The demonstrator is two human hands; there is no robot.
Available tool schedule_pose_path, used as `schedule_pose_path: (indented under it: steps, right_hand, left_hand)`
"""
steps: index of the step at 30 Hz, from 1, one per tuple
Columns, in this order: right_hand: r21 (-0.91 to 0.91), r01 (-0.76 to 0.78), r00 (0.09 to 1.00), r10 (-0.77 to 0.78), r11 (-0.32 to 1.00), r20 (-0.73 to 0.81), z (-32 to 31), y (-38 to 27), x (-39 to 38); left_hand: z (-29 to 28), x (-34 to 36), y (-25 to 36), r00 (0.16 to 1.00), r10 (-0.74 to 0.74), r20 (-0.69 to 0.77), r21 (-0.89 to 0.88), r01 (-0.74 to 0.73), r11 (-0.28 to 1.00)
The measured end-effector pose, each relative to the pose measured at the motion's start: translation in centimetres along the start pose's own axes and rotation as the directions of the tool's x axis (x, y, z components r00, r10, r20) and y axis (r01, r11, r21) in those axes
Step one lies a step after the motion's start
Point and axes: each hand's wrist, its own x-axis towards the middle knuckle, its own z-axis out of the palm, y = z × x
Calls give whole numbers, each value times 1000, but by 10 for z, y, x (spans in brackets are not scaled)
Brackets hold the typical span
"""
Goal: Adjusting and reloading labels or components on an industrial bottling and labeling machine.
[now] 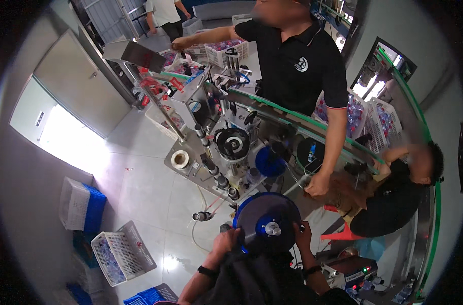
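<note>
Directly in front of me is a large round reel (pixel 251 223), dark with a blue rim and a metal hub at its centre. My left hand (pixel 226 241) is closed at the reel's left edge, beside a dark knob-like part. My right hand (pixel 302 239) is at the opposite edge, its fingers curled against the rim and partly hidden. Just beyond the reel stands a labelling machine (pixel 231 145) with several black-and-metal rollers. A pale roll of tape (pixel 180 159) lies on its metal base plate. A smaller blue disc (pixel 270 162) sits at the machine's near right.
Across the machine a person in a black shirt (pixel 302 66) reaches a hand (pixel 318 184) down near the reel. Another person (pixel 399 203) sits at right by a red stool (pixel 343 231). A green-edged conveyor (pixel 302 122) crosses behind. Crates (pixel 132 249) stand on the left floor.
</note>
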Motion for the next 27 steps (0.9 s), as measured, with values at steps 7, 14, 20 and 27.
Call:
schedule_pose_path:
  steps: [7,14,20,27]
  right_hand:
    - [-71,100,995,-100,992,-4,3,13,3]
    - [-9,1,1000,-1,1000,9,2,12,2]
    - [-2,-5,1000,5,1000,-1,4,29,2]
    - [15,-13,1000,13,1000,-16,5,16,1]
  left_hand:
    - [3,1,-2,998,24,-54,-21,-25,999]
    - [13,6,-13,995,89,-49,14,-88,996]
    - [21,11,-19,988,147,-54,39,-145,989]
    - [1,-2,1,993,85,-85,-4,-85,996]
